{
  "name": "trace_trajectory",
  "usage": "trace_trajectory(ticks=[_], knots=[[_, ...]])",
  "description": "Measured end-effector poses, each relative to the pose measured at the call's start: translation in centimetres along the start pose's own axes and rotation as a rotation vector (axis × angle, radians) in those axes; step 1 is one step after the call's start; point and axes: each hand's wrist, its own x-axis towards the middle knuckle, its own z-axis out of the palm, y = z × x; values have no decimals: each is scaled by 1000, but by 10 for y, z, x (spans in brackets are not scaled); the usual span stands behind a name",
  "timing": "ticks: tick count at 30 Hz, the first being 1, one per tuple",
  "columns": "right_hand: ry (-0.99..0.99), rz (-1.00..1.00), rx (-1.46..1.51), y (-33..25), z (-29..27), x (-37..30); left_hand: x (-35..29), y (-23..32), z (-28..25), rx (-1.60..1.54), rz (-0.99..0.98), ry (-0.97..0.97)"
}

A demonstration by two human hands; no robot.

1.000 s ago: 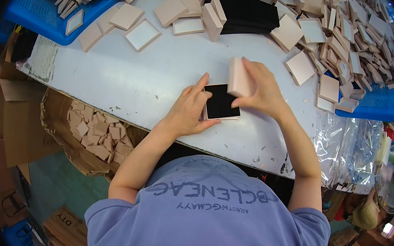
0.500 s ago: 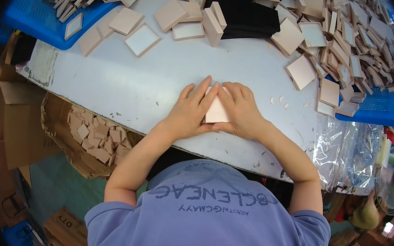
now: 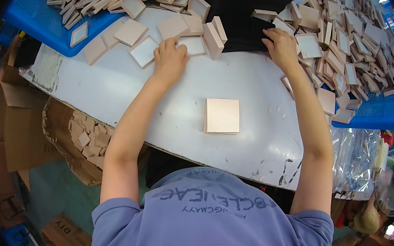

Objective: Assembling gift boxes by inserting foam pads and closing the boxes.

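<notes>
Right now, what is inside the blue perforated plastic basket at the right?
Pale-pink square box parts, some showing white insides, lie heaped in the blue basket; lower layers are hidden.

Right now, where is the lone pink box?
In the head view, the pink box lies just right of centre on the white table, nearer the blue shirt than the left hand and right hand.

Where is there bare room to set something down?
Bare white tabletop lies between the lone pink box and the black object, also left of that box. Crowded: the far left edge and right side, with pale box pieces.
</notes>
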Motion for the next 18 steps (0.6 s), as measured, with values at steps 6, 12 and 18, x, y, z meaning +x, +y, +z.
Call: trace_trajectory(ticks=[6, 12, 18], knots=[[-17, 26, 192, 13, 10, 1, -43, 40, -46, -627, 43, -9], [583, 185, 447, -9, -12, -3, -100, 93, -53, -613, 283, -134], [188, -367, 415, -101, -59, -104, -106, 89, -44, -668, 260, -228]])
